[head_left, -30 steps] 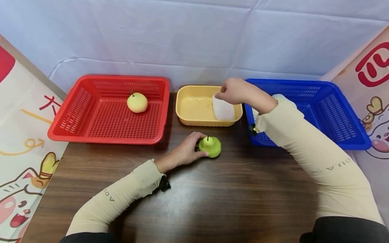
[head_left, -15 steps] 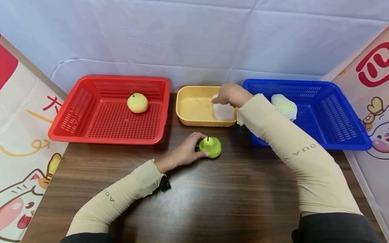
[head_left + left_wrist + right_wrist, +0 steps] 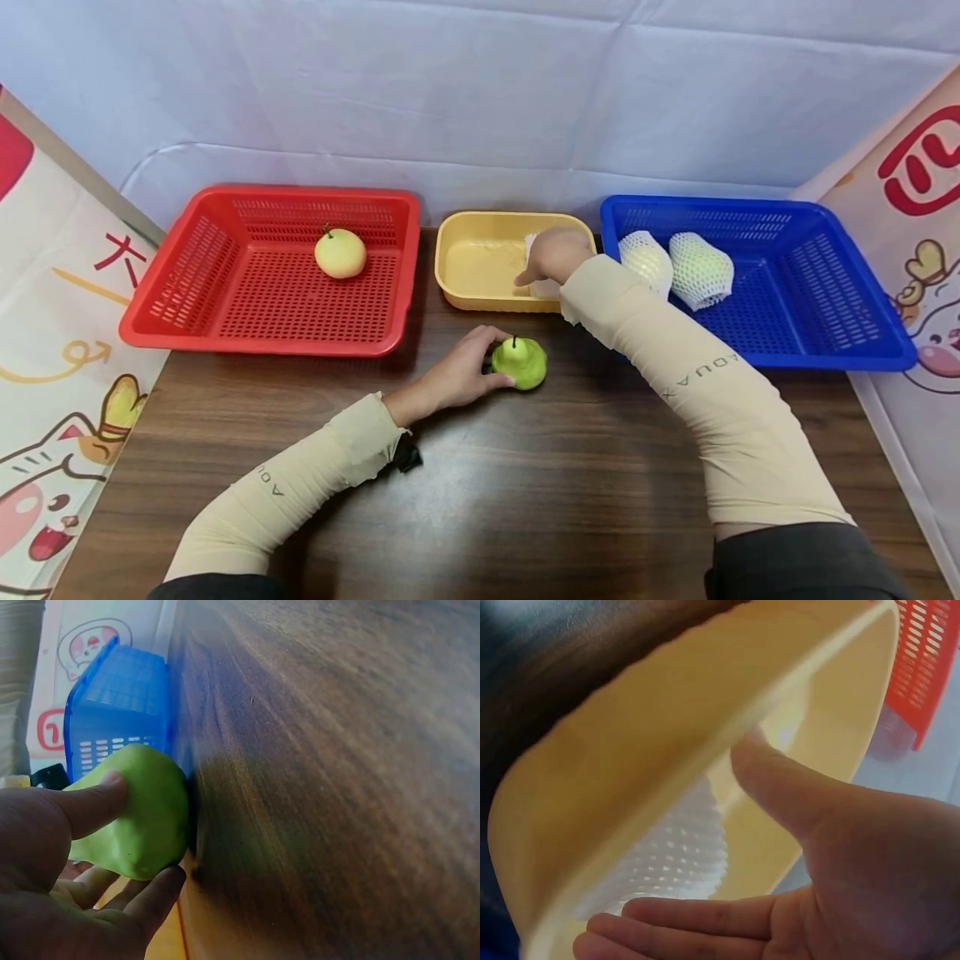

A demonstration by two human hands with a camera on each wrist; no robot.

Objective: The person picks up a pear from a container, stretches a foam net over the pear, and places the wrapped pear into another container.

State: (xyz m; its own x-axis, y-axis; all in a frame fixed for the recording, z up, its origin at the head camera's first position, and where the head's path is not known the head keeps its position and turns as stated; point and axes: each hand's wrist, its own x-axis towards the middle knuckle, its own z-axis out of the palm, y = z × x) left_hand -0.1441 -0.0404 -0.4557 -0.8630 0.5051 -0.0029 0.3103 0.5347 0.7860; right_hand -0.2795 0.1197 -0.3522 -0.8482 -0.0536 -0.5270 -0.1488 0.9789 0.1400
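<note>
A green pear (image 3: pixel 527 367) stands upright on the wooden table, its stem pointing up. My left hand (image 3: pixel 459 372) holds it from the left side, with the thumb and fingers around the pear in the left wrist view. Over the right part of the yellow tub (image 3: pixel 476 258) is my right hand (image 3: pixel 558 254). In the right wrist view its fingers are extended and the thumb stands apart from them. A white foam fruit net (image 3: pixel 679 851) lies in the tub, between thumb and fingers in that view and partly hidden by the hand.
The red basket (image 3: pixel 300 343) at left holds a pale yellow pear (image 3: pixel 340 254). In the blue basket (image 3: pixel 813 275) at right lie two fruits in white foam nets, a nearer-left one (image 3: pixel 647 260) and another (image 3: pixel 701 268). A white cloth (image 3: pixel 480 108) hangs behind.
My right hand has come down and slightly left over the foam net in the tub, and its forearm has swung left, uncovering the netted fruits. The left hand and green pear stay put.
</note>
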